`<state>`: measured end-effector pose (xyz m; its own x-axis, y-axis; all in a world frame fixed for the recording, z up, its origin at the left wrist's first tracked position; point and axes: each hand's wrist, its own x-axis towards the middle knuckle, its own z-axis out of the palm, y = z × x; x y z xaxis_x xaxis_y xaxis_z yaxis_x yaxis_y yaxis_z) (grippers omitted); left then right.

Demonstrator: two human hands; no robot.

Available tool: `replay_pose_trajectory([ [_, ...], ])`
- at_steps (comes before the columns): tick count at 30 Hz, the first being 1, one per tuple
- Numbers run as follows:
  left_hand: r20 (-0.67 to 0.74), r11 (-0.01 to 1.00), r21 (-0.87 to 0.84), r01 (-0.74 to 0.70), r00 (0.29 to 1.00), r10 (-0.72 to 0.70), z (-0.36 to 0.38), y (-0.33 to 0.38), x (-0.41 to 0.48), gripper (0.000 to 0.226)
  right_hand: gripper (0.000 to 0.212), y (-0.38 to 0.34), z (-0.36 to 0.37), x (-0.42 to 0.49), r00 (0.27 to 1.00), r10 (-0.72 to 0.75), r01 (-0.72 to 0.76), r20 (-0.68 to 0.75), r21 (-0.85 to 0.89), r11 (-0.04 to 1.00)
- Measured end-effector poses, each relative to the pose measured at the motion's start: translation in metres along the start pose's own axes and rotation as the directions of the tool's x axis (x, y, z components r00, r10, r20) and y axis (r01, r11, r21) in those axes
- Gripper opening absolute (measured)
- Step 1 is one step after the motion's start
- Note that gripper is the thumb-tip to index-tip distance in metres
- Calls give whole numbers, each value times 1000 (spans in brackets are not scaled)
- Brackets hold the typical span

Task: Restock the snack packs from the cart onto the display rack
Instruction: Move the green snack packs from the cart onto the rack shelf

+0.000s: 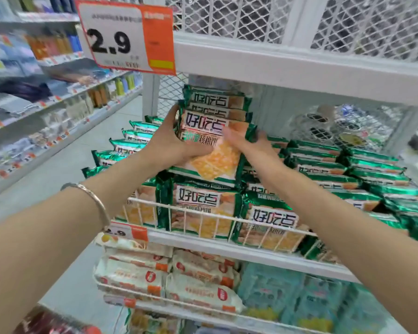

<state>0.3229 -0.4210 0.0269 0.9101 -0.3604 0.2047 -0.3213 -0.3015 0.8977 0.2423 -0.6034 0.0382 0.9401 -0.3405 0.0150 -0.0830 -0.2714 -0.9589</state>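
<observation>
Your left hand (170,145) grips the stacked snack packs (211,122) on the rack (299,73), and your right hand (248,145) lies flat on them.

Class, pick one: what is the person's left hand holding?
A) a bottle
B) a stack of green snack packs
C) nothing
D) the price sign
B: the left hand has its fingers curled round a stack of green snack packs, held above the packs already on the rack.
</observation>
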Motion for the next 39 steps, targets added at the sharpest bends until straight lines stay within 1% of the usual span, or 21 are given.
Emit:
replay_pose_trajectory([
  [2, 45, 999, -8, 51, 998, -51, -4, -3, -2, 132, 125, -10, 5, 6, 997, 41, -36, -67, 67, 997],
  [3, 67, 997, -14, 77, 995, -76, -6, -3, -4, 137, 122, -11, 9, 12, 997, 77, -73, -28, 133, 988],
  [4, 80, 996, -9, 88, 993, -87, -7, -3, -7, 135, 108, -9, 15, 20, 995, 95, -97, 24, 191, 977],
  [6, 70, 996, 15, 91, 993, -92, -7, -1, -9, 109, 86, -4, 28, 30, 997, 45, -57, 60, 208, 976],
  [8, 69, 995, 21, 96, 993, -97, -8, 1, -10, 85, 81, -3, 33, 34, 999, 30, -35, 29, 210, 977],
  [11, 81, 997, 6, 82, 993, -82, -9, 2, -10, 70, 92, 2, 28, 33, 990, -4, -27, 142, 209, 977],
  [13, 92, 998, -16, 66, 994, -64, -10, 1, -9, 66, 104, -4, 21, 19, 987, -17, -7, 159, 150, 989],
  [16, 228, 998, 62, -5, 974, -9, -17, -2, -9, 85, 94, -1, 13, -9, 957, -276, 284, 92, -79, 956],
  [17, 272, 995, 100, -21, 962, -8, -21, -3, -9, 93, 108, 5, 10, -19, 930, -334, 360, 155, -194, 912],
  [18, 294, 992, 125, -15, 956, -23, -24, -3, -10, 99, 122, 12, 9, -24, 917, -327, 388, 230, -311, 868],
  [20, 256, 988, 154, 1, 966, -41, -27, -3, -8, 106, 130, 18, 12, -28, 919, -252, 376, 305, -476, 795],
  [24, 136, 974, 221, -58, 990, 28, -26, -5, -9, 133, 123, 16, 15, -19, 914, -257, 382, 315, -453, 805],
  [26, 120, 974, 197, -110, 989, 87, -25, -9, -14, 142, 105, 20, 10, -18, 921, -298, 384, 250, -461, 800],
  [27, 130, 971, 191, -142, 984, 118, -26, -12, -18, 143, 92, 22, 8, -18, 900, -383, 433, 208, -536, 725],
  [28, 149, 962, 211, -170, 979, 140, -26, -13, -20, 142, 81, 24, 6, -17, 848, -488, 488, 205, -659, 572],
  [30, 186, 922, 325, -213, 970, 158, -27, -19, -23, 135, 69, 28, 7, -12, 703, -616, 573, 356, -796, 193],
  [31, 187, 897, 381, -222, 969, 161, -27, -21, -24, 132, 66, 29, 9, -8, 673, -599, 598, 434, -795, 96],
  [33, 168, 872, 431, -230, 970, 173, -26, -26, -24, 129, 65, 26, 12, -2, 687, -533, 618, 493, -782, 74],
  [36, 146, 852, 478, -213, 976, 162, -24, -24, -29, 132, 65, 19, 12, -6, 750, -474, 561, 462, -823, 85],
  [38, 120, 787, 585, -198, 980, 158, -30, -23, -43, 130, 65, 12, 17, -18, 769, -476, 513, 427, -856, 61],
  [39, 107, 742, 643, -189, 982, 157, -36, -24, -54, 126, 64, 8, 23, -26, 751, -504, 511, 427, -859, 34],
])
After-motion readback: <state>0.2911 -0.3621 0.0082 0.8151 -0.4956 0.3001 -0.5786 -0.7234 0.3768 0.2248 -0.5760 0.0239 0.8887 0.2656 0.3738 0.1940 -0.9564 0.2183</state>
